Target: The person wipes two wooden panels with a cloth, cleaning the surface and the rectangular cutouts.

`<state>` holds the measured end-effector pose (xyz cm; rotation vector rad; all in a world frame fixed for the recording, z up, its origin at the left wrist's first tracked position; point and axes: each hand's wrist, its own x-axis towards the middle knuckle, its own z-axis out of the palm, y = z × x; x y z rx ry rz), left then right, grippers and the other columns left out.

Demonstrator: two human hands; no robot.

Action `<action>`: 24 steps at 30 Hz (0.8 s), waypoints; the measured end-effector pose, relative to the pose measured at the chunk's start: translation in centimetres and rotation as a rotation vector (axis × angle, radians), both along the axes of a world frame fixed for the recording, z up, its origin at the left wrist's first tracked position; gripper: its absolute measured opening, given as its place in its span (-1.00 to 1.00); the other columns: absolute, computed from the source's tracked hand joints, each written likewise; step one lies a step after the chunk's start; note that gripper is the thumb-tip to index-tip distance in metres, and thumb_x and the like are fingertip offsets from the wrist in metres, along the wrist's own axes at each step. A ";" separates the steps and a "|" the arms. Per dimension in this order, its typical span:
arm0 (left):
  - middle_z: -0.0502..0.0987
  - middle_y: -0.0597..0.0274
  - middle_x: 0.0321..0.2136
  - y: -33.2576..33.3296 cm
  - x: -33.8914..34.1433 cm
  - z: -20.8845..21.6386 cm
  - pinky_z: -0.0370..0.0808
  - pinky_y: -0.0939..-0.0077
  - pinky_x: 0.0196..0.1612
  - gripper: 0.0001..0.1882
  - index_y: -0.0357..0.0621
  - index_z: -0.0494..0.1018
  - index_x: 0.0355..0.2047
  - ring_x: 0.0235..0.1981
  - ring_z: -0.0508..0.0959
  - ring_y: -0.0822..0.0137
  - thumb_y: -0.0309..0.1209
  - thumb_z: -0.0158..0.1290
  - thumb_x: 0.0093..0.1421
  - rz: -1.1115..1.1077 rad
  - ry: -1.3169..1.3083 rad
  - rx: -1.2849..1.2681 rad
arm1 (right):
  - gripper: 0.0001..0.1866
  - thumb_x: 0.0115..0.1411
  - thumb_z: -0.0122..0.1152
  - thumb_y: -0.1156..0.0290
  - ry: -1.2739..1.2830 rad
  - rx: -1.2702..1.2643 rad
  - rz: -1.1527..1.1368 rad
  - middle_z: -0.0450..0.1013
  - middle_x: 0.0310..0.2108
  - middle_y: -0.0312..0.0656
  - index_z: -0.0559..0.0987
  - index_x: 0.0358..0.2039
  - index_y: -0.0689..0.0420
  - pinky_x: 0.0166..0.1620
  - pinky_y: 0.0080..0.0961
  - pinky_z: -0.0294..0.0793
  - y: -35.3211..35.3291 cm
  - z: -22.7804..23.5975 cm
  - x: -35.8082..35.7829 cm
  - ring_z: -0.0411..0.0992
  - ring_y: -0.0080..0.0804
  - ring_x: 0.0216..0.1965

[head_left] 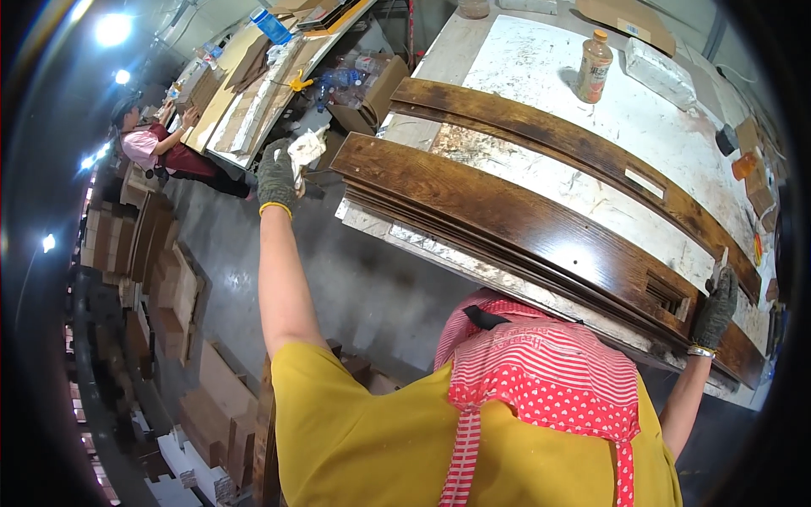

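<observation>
Perhaps for bracing, the grey-gloved right hand (718, 309) rested at the end of the stacked dark-brown wooden boards (473, 198) on the stained white table (528, 63), its grip unclear, while the grey-gloved left hand (276, 179) held crumpled white cloth (307, 149) aside.

The white rag (307, 149) hides some of the left hand's (276, 176) fingers. A pale sliver (721, 258) by the right hand's (717, 309) fingertips is too small to identify. The top board (473, 193) covers the faces of those stacked beneath. The lower edge cuts off the yellow shirt (380, 422); the upper edge crops a jar (474, 8). The co-worker's (160, 148) fingers are too small to make out.
</observation>
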<state>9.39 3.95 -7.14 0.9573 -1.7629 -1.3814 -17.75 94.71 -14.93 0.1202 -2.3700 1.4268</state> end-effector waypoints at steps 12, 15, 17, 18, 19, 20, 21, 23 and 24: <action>0.59 -0.04 -0.06 7.8 -5.3 0.3 0.49 0.03 -0.01 -0.55 0.00 0.56 -0.05 -0.05 0.57 -0.12 0.02 -0.09 0.33 -0.047 -0.914 -1.072 | -0.57 0.44 0.02 0.29 -0.007 0.008 0.002 0.42 0.14 -0.09 0.43 0.21 0.27 0.02 -0.42 0.54 0.6 -0.2 0.4 0.49 -0.35 -0.02; 0.61 -0.07 -0.11 5.5 -5.3 1.3 0.51 0.06 -0.04 -0.55 0.00 0.58 -0.11 -0.10 0.60 -0.10 0.01 -0.17 0.36 -0.014 -1.135 -0.995 | -0.56 0.44 0.02 0.26 -0.124 -0.075 -0.042 0.44 0.10 -0.11 0.43 0.20 0.28 -0.01 -0.43 0.53 0.2 0.2 0.6 0.50 -0.38 -0.06; 0.61 -0.10 -0.14 4.3 -5.4 1.7 0.52 0.04 -0.08 -0.57 -0.06 0.57 -0.13 -0.14 0.61 -0.10 -0.02 -0.13 0.36 0.129 -0.988 -0.912 | -0.56 0.44 0.02 0.26 -0.139 -0.211 -0.054 0.45 0.07 -0.13 0.44 0.20 0.28 -0.02 -0.43 0.51 -0.1 0.5 0.8 0.50 -0.40 -0.07; 0.61 -0.10 -0.15 4.3 -5.6 1.7 0.52 0.03 -0.09 -0.58 -0.09 0.57 -0.14 -0.16 0.61 -0.09 -0.03 -0.08 0.35 0.292 -0.881 -0.919 | -0.55 0.44 0.02 0.26 -0.147 -0.267 -0.043 0.46 0.06 -0.14 0.44 0.19 0.29 -0.03 -0.44 0.50 -0.3 0.7 0.9 0.50 -0.41 -0.07; 0.61 -0.08 -0.16 4.7 -6.1 1.7 0.53 0.05 -0.10 -0.60 -0.11 0.55 -0.13 -0.17 0.62 -0.08 -0.05 -0.02 0.33 0.246 -0.823 -0.970 | -0.55 0.44 0.02 0.23 -0.161 -0.224 -0.049 0.47 0.04 -0.16 0.45 0.19 0.29 -0.04 -0.44 0.49 -0.4 0.8 0.9 0.49 -0.44 -0.09; 0.61 -0.08 -0.19 5.3 -6.5 1.7 0.52 0.06 -0.10 -0.61 -0.11 0.55 -0.15 -0.17 0.61 -0.09 -0.06 -0.02 0.33 0.088 -0.715 -0.830 | -0.54 0.44 0.02 0.23 -0.141 -0.184 -0.034 0.47 0.03 -0.16 0.45 0.19 0.29 -0.04 -0.44 0.48 -0.5 0.9 0.9 0.49 -0.44 -0.10; 0.61 -0.08 -0.21 6.6 -7.2 1.4 0.51 0.07 -0.10 -0.61 -0.11 0.56 -0.16 -0.18 0.60 -0.10 -0.06 -0.03 0.33 -0.012 -0.580 -0.684 | -0.54 0.44 0.02 0.23 -0.142 -0.156 -0.028 0.48 0.02 -0.17 0.44 0.19 0.29 -0.04 -0.44 0.48 -0.5 0.9 1.0 0.49 -0.44 -0.10; 0.61 -0.07 -0.24 8.6 -8.3 1.8 0.51 0.07 -0.12 -0.64 -0.10 0.56 -0.18 -0.20 0.59 -0.10 -0.08 -0.01 0.31 -0.040 -0.677 -0.858 | -0.53 0.44 0.02 0.22 0.009 0.044 0.019 0.49 -0.01 -0.17 0.44 0.20 0.28 -0.03 -0.45 0.48 -0.4 0.8 1.1 0.49 -0.43 -0.11; 0.61 -0.07 -0.24 9.1 -8.8 2.5 0.51 0.06 -0.15 -0.66 -0.08 0.57 -0.19 -0.22 0.59 -0.10 -0.09 0.03 0.29 -0.082 -0.918 -1.121 | -0.53 0.44 0.02 0.22 -0.038 0.018 0.004 0.49 0.00 -0.16 0.43 0.20 0.28 -0.03 -0.44 0.48 -0.3 0.8 1.1 0.49 -0.43 -0.10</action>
